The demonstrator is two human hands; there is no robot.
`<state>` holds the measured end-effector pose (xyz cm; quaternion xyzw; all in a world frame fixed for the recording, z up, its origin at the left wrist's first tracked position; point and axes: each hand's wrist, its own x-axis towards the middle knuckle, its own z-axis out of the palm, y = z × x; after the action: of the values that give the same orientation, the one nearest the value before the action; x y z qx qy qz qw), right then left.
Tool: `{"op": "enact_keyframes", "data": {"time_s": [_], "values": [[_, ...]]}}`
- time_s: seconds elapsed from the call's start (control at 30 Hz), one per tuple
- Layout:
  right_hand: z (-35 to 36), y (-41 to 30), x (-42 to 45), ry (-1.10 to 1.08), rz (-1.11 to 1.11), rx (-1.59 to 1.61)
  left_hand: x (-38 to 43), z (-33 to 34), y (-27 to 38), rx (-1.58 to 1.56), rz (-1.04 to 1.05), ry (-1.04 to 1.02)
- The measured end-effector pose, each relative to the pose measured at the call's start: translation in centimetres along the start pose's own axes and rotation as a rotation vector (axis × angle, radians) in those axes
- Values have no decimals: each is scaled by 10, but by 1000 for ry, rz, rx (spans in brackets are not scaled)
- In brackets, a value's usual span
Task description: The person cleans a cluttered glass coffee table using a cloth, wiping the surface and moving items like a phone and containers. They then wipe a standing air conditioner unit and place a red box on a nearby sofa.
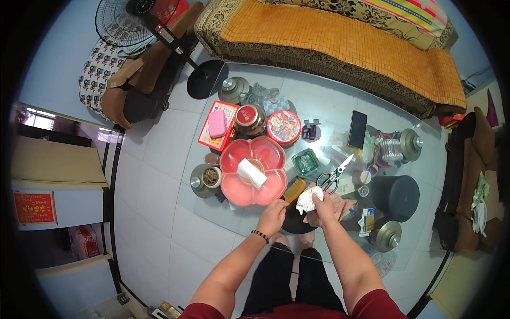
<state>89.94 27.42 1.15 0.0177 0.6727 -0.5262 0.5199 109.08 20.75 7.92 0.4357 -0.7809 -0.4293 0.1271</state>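
Observation:
My left hand [272,219], with a beaded bracelet at the wrist, grips one end of a yellow-brown comb [295,190] over the glass table's near side. In my right hand [325,209] is a crumpled white tissue [309,200]. Just beyond that hand lie scissors [336,173] with dark handles, blades pointing away to the right. A petal-shaped pink-red divided tray [235,191] stands left of the comb, with a folded white tissue [252,174] lying across its middle. Beyond the comb sits a green clear-topped container [306,162].
The glass table [223,221] also bears a red-lidded jar [250,119], a round patterned tin [284,127], a pink case [217,123] on a red box, and a black phone [357,129]. A standing fan [205,77] and a mat-covered sofa [318,32] are beyond.

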Motion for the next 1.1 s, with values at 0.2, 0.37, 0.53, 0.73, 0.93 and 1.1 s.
{"op": "enact_keyframes", "data": {"time_s": [0.2,0.37,0.53,0.73,0.93,1.1], "values": [[7,-4,9,-26,-122,-344,130,-66,31,135,217,156],[-4,34,26,-13,-241,-569,280,-92,-2,597,401,150],[-9,55,22,147,-249,-586,387,-76,-31,1156,231,-97],[1,57,25,276,-189,-344,446,-56,-67,866,-132,-311],[35,-14,24,311,-185,211,451,-77,-67,873,-30,-273],[33,-45,29,316,-37,309,430,-111,-18,447,51,-120]]}}
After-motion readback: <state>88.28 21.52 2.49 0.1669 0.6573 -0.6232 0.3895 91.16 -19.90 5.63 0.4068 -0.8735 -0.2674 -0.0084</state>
